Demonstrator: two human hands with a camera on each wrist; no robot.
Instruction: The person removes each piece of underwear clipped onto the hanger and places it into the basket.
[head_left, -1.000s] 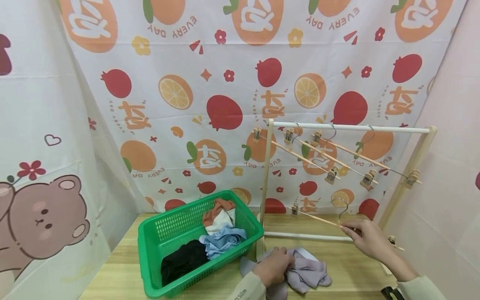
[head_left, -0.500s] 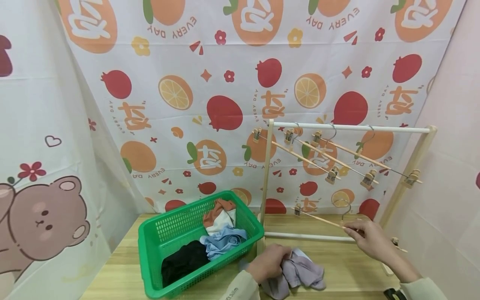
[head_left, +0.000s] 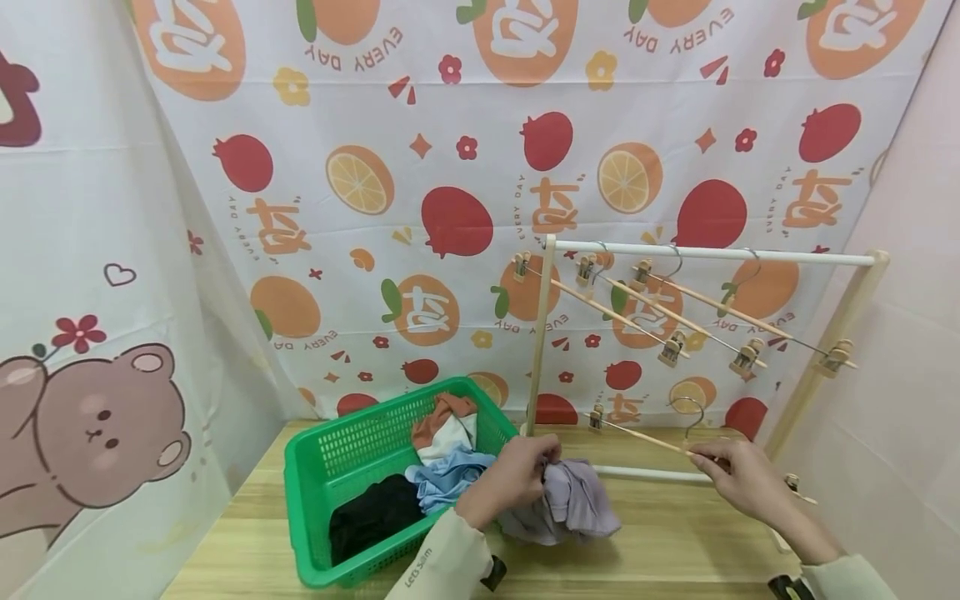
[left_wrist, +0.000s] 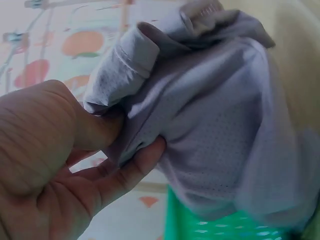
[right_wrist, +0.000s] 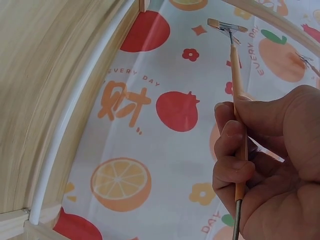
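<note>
Between the thumb and fingers of my left hand [head_left: 512,475] I pinch a crumpled lavender garment [head_left: 573,504], lifted off the table beside the basket. Its perforated fabric [left_wrist: 210,125] droops in folds in the left wrist view. My right hand [head_left: 746,479] grips the bar of a wooden clip hanger [right_wrist: 237,75]. One clip [head_left: 596,418] shows at the hanger's far end, and its metal hook [head_left: 690,408] points up. Nothing hangs from this hanger's visible clip.
A green basket [head_left: 296,500] at left holds black, blue and white-and-rust cloths. A wooden rack with a white top rail [head_left: 712,252] stands at right, bearing three clip hangers. Its lower white rail [head_left: 652,473] runs behind the garment. A patterned curtain [head_left: 480,333] closes off the back.
My left hand has raised the lavender garment off the table, up and slightly away. The right hand keeps the hanger in nearly the same place. The head view has shifted slightly.
</note>
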